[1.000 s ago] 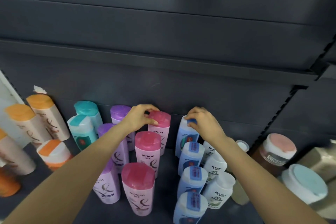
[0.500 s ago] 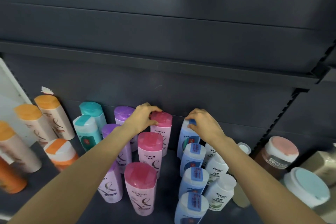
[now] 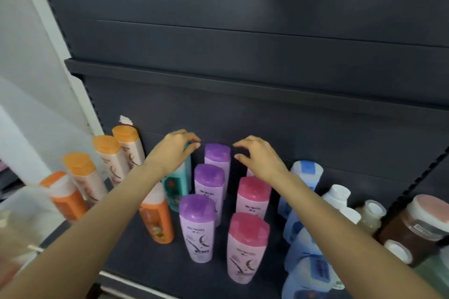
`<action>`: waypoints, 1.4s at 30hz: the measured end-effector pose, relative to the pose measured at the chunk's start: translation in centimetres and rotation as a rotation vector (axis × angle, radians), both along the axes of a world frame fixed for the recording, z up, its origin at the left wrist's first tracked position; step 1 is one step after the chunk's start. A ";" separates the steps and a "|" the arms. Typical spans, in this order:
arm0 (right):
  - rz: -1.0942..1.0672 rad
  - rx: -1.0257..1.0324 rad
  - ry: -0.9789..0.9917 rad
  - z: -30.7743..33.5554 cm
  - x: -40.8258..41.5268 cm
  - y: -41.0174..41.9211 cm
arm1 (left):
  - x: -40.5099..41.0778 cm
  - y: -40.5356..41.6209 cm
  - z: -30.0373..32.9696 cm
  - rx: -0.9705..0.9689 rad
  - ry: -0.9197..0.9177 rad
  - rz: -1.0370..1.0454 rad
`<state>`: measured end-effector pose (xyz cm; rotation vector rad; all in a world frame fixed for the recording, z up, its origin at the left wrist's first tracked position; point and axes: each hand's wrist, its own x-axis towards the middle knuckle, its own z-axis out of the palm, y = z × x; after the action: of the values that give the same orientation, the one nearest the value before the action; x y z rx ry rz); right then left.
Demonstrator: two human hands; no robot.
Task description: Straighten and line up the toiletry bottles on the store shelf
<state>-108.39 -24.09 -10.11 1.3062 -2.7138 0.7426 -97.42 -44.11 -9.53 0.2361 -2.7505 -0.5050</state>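
Note:
Three purple-capped bottles stand in a row; the rear purple bottle sits between my hands. My left hand lies over the cap of the rear teal bottle, thumb and forefinger pinched together just left of the purple cap. My right hand hovers just right of that cap with its fingers curled apart and nothing in them. It hides the rear pink bottle. Two more pink-capped bottles stand in front of it.
Orange-capped bottles lean at the left, and an orange bottle stands by my left forearm. Blue bottles, white bottles and a brown jar crowd the right. The upper shelf's edge runs overhead. The dark shelf floor shows in front.
Both hands have let go of the pink and blue caps and moved left. The left is now over the teal bottle, the right beside the rear purple cap. The view has shifted.

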 end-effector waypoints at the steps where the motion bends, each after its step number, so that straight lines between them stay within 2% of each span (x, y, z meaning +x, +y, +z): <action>1: -0.001 -0.008 -0.027 0.0 0.3 -1.2 | 0.5 -1.1 -0.1 0.000 -0.023 -0.009; 10: -0.170 0.187 -0.182 -1.6 0.7 -7.1 | 0.7 -7.8 -2.5 0.037 -0.230 -0.058; 19: -0.319 0.248 -0.155 -2.3 0.5 -8.8 | -0.3 -9.2 -4.0 0.069 -0.314 -0.144; 25: -0.385 0.134 -0.288 -2.4 0.4 -8.8 | -0.3 -9.3 -3.9 0.050 -0.310 -0.151; 30: -0.376 -0.005 -0.298 -1.6 1.5 -8.5 | -0.1 -8.9 -3.1 0.049 -0.300 -0.146; 37: -0.323 -0.260 -0.123 3.6 3.8 -6.3 | 0.0 -6.6 -0.4 0.121 -0.143 -0.226; 42: -0.303 -0.475 -0.019 7.7 5.8 -4.7 | -0.2 -4.8 2.7 0.183 -0.142 -0.299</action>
<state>-102.54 -28.80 -2.43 0.7679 -2.4405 1.2557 -97.64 -48.95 -6.81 -0.1038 -2.8937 -0.8504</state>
